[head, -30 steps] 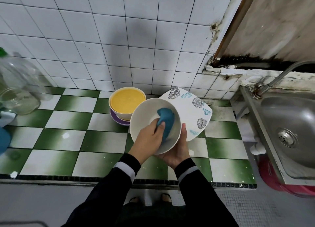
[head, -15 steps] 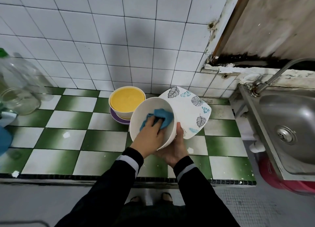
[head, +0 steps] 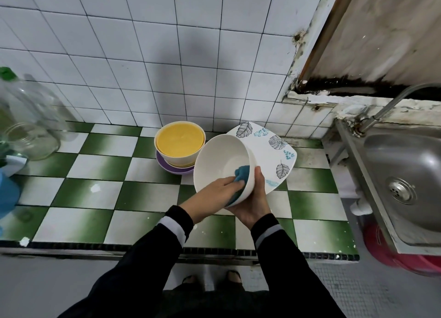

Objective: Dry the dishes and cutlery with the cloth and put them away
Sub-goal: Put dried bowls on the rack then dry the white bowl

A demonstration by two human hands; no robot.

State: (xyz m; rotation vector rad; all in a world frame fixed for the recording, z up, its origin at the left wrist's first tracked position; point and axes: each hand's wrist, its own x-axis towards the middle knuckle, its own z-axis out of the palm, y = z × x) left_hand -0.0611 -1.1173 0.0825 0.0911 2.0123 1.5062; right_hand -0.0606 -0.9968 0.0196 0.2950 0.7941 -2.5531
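I hold a white bowl (head: 219, 160) tilted on its side over the green and white tiled counter (head: 95, 188). My right hand (head: 253, 200) grips it from below and behind, thumb on its rim. My left hand (head: 212, 193) reaches into the bowl and presses a blue cloth (head: 242, 174) against the lower inside wall near the rim. Behind the bowl lies a square white plate (head: 274, 155) with leaf prints. To its left a yellow bowl (head: 179, 143) sits stacked in a purple bowl (head: 171, 168).
A steel sink (head: 405, 169) with a tap (head: 381, 109) is at the right, a red bucket (head: 391, 250) under it. Clear plastic bottles (head: 26, 117) and a glass jar (head: 28, 141) stand at the far left. A blue object (head: 7, 193) sits at the left edge.
The bowl has tipped further toward the left, and the cloth has slid from the middle of the bowl down to its lower inside wall near the rim.
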